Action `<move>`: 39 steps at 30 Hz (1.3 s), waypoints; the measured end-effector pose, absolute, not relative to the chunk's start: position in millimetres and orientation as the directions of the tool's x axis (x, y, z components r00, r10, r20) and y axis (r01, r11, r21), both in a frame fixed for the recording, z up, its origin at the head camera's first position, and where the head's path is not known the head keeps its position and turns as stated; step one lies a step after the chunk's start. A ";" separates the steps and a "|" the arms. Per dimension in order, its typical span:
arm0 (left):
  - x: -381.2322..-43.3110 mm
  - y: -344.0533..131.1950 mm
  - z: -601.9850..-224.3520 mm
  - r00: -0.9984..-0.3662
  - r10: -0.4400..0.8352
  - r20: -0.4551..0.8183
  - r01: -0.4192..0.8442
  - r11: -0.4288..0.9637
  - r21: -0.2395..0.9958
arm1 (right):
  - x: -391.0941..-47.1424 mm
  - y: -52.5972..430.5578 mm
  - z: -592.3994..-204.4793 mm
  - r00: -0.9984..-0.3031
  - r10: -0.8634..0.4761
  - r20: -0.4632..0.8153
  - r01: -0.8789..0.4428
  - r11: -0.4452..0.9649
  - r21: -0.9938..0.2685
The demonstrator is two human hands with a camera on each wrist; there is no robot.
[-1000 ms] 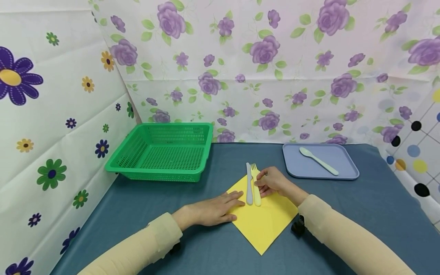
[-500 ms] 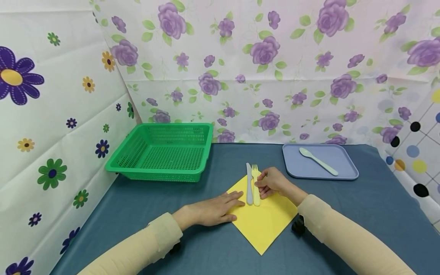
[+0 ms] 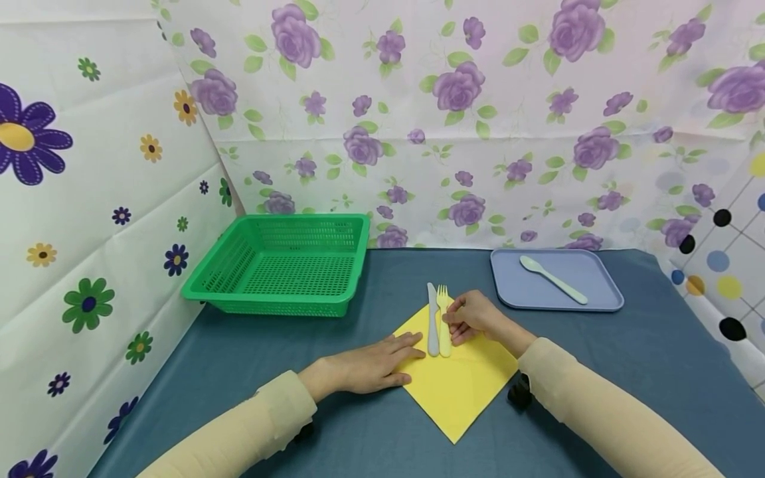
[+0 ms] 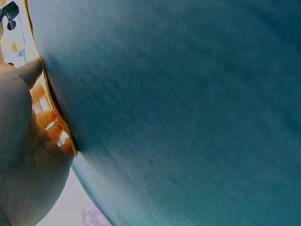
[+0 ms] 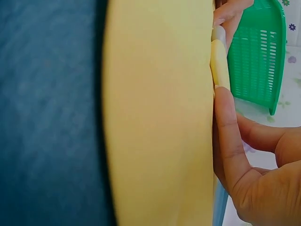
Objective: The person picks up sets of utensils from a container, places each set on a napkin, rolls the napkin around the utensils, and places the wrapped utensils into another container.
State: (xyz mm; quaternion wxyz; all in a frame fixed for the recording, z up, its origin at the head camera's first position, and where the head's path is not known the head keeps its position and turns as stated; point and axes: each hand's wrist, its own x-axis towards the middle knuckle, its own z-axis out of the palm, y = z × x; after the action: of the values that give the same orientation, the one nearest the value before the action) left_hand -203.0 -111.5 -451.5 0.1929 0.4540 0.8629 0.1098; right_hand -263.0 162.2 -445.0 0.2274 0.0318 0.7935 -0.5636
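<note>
Bare cloth [image 3: 412,269] ran between the basket [image 3: 287,308] at far left and the tray [image 3: 520,295] at far right, letting a hand pass beyond the knife [image 3: 433,328] and fork [image 3: 445,342]. The left hand [image 3: 373,366] and right hand [image 3: 472,317] flanked these, blocking sideways access; the near corner of the napkin [image 3: 457,405] lay unobstructed.

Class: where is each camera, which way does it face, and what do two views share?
Head: on the head, facing forward and down at the yellow sheet, knife and fork; both forearms, left grip and right grip show.
Left wrist: worn there, facing mostly blue cloth; left grip at the picture's left.
Right wrist: worn there, facing past the yellow sheet toward the green basket; right grip and part of the left show.
Head and right wrist both show the green basket.
</note>
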 end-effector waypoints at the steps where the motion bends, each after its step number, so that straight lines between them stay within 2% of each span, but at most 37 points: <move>1: -203.0 -111.5 -451.4 -0.513 0.826 -0.234 0.741 0.564 0.365 | -262.9 162.5 -444.5 -0.894 -0.209 -0.396 0.306 0.363 -0.880; 14: -202.6 -111.7 -451.1 -0.521 0.820 -0.238 0.738 0.572 0.357 | -263.4 162.6 -443.9 -0.887 -0.213 -0.411 0.321 0.356 -0.878; 27: -202.9 -111.8 -451.4 -0.517 0.822 -0.239 0.734 0.570 0.370 | -265.0 178.6 -437.9 -0.864 -0.274 -0.422 0.336 0.308 -0.890; 33: -202.8 -111.3 -451.5 -0.516 0.822 -0.240 0.733 0.569 0.373 | -269.1 191.3 -436.5 -0.865 -0.315 -0.391 0.333 0.223 -0.916; 39: -202.8 -111.0 -450.9 -0.517 0.824 -0.232 0.738 0.566 0.368 | -271.3 203.2 -433.9 -0.869 -0.333 -0.366 0.296 0.244 -0.924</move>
State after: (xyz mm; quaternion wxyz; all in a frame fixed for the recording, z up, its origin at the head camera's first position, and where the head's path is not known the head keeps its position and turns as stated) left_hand -202.8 -111.0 -450.9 0.1931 0.4521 0.8636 0.1120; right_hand -271.3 203.2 -433.9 0.2557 -0.0124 0.7459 -0.6149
